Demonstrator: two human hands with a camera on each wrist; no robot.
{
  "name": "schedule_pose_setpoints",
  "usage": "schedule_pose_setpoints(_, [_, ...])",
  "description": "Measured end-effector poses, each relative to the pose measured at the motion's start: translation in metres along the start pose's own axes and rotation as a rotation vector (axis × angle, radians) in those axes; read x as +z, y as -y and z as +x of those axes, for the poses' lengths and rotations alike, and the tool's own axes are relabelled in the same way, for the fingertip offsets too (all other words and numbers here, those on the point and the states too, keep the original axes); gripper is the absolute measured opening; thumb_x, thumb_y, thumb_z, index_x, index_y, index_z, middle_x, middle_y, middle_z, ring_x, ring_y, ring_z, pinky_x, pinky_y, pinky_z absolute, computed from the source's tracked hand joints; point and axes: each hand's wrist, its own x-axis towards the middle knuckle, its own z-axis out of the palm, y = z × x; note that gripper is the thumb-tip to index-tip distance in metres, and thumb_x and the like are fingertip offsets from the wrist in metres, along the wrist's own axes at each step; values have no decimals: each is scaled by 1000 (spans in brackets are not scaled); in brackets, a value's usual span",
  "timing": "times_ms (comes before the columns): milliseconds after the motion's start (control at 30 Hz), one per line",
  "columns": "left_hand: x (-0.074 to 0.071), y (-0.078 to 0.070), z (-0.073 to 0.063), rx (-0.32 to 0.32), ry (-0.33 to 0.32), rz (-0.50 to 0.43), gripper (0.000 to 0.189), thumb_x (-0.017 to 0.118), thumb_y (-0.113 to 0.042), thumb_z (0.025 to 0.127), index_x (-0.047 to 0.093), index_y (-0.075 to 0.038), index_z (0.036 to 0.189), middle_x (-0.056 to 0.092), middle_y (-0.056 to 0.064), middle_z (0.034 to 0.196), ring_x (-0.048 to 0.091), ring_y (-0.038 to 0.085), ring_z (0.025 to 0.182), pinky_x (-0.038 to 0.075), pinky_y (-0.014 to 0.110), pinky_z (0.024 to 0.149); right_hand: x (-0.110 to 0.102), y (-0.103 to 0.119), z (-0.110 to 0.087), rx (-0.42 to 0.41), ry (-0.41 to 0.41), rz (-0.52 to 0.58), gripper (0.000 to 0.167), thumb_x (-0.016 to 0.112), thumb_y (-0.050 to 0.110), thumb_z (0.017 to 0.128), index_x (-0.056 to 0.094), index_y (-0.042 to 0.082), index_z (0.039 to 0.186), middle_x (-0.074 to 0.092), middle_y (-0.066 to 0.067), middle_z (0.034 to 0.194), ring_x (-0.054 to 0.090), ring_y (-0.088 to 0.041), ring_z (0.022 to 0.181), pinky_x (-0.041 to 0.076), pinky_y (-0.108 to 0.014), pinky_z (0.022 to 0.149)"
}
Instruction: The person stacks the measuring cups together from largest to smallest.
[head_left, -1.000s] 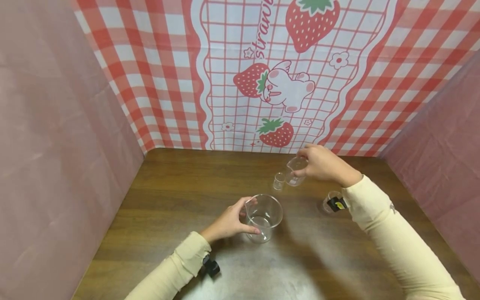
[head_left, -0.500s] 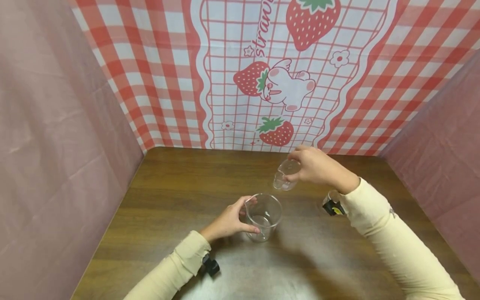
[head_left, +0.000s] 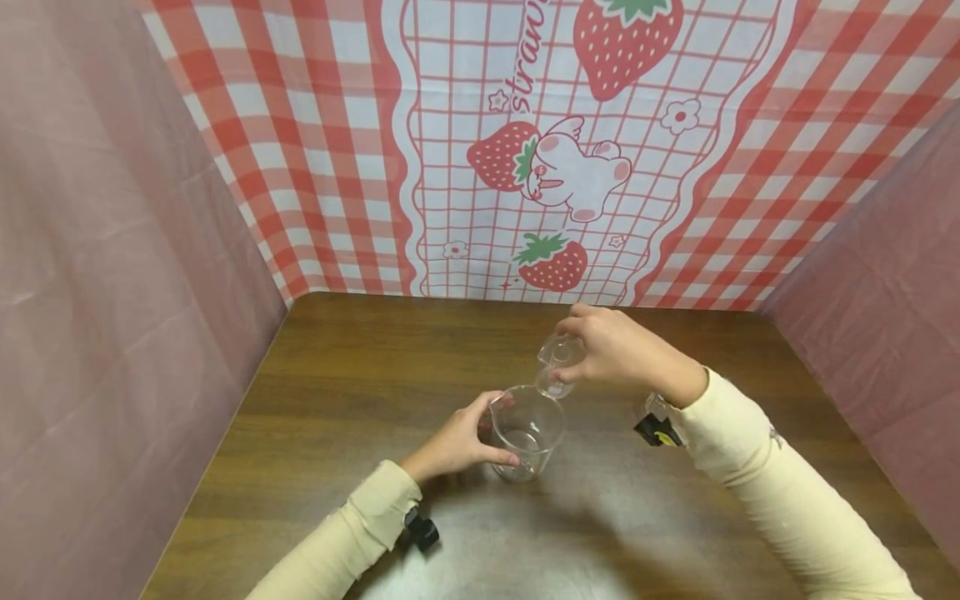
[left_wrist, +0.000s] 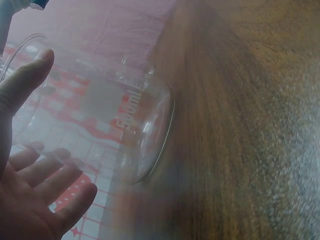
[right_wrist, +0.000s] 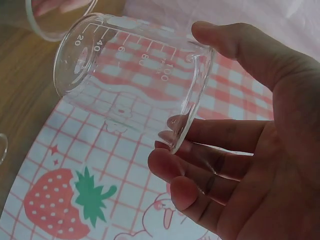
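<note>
On the tabletop (head_left: pixel 337 400), the big glass cup (head_left: pixel 536 429) is held upright, round its left side, by the left hand (head_left: pixel 459 439). By its far right rim, the small glass cup (head_left: pixel 552 357) is pinched near its top, from the right, by the right hand (head_left: pixel 607 346).

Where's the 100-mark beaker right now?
In the head view, right of centre: the 100-mark beaker is gripped by the right hand, just beyond the larger beaker that the left hand holds.
</note>
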Motion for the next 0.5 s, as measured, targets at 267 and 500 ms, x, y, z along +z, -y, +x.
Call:
schedule_pose_setpoints(267, [0,1,0,-1,3,16,87,89,-21,68,42,-4,139,54,14,143,55,27,129,48,41,106,6,8,-2,-13,34,15,52,84,37,69,70,1,105,61,-3,88,59,-13,72,54,-30,64])
schedule_pose_setpoints(500, [0,0,0,-9,1,-1,86,89,-21,68,42,-4,139,54,14,142,56,27,127,49,40,106,11,15,-4,-34,49,15,54,85,39,68,71,1,104,63,-4,89,61,-14,72,56,-32,65])
